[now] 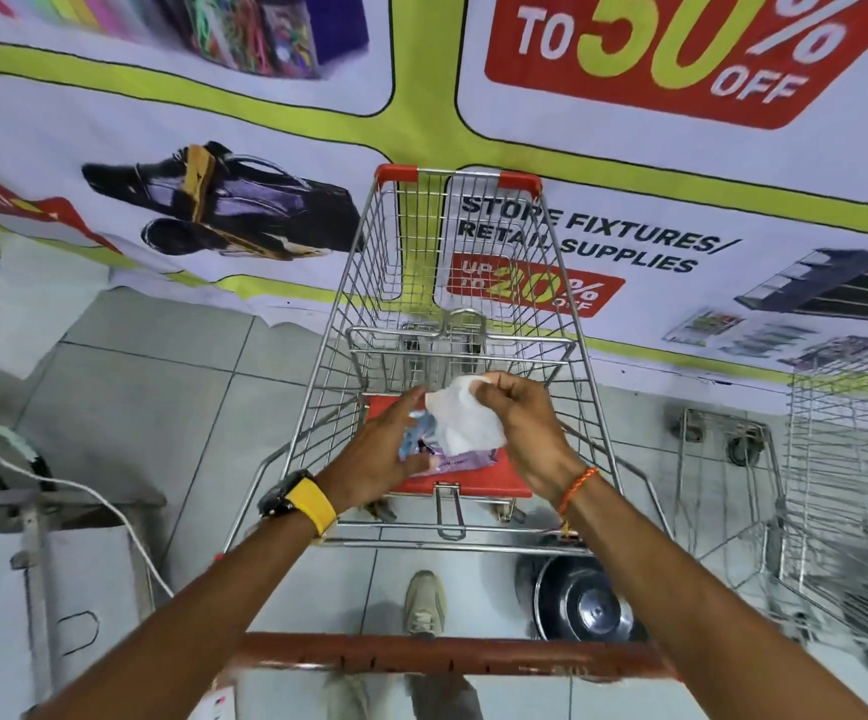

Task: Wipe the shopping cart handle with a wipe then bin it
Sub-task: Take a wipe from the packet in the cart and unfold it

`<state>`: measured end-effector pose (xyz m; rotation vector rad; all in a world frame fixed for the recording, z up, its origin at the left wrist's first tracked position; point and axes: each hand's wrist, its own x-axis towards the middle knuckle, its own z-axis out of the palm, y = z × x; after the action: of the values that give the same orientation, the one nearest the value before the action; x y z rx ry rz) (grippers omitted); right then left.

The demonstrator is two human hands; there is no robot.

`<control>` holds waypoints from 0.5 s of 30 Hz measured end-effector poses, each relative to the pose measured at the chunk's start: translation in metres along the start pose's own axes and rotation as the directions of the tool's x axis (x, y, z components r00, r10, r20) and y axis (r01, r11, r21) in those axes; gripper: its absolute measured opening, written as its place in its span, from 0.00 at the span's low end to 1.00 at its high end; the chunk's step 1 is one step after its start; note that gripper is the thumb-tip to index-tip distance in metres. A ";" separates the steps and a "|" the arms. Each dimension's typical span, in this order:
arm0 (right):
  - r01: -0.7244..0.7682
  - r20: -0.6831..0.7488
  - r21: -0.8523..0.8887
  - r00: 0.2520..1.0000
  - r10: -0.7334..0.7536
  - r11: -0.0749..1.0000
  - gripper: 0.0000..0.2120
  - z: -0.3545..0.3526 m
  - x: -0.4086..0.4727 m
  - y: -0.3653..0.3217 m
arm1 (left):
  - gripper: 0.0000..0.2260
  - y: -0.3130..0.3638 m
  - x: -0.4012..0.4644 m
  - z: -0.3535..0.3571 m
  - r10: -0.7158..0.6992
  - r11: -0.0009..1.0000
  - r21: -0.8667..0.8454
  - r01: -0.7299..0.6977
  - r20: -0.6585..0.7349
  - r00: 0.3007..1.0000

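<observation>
A wire shopping cart [567, 324] stands before me, its red handle [447, 657] running across the bottom of the view. A purple-and-blue wipes pack [452, 459] lies on the red child-seat flap [504, 483]. My left hand [385, 449] presses on the pack's left side. My right hand [520, 423] pinches a white wipe [463, 418] by its top edge, and the wipe hangs partly out of the pack. Both hands are well ahead of the handle, over the seat.
A large sale banner [629, 148] covers the wall behind the cart. More wire carts [847, 485] stand at the right. A dark round bin or pan [582, 605] sits on the tiled floor under the cart's right side. White equipment with a cable [83, 485] is at the left.
</observation>
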<state>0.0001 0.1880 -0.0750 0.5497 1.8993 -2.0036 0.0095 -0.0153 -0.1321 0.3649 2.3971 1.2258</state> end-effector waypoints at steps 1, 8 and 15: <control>-0.002 -0.007 0.036 1.000 0.003 0.999 0.11 0.003 -0.004 -0.004 | 0.42 0.007 -0.006 -0.004 0.035 0.999 -0.030 -0.036 -0.044 0.998; -0.019 -0.025 0.232 0.999 0.026 0.973 0.13 0.033 -0.059 -0.029 | 0.32 0.052 -0.073 -0.028 0.278 0.960 0.125 -0.250 -0.327 0.903; 0.025 -0.058 0.295 0.998 -0.009 0.955 0.07 0.065 -0.135 -0.045 | 0.08 0.081 -0.138 -0.045 0.443 0.896 0.220 -0.385 -0.491 0.750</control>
<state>0.0924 0.1216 0.0329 0.6732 1.6468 -2.3240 0.1120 -0.0573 -0.0083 0.7059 2.9760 1.5599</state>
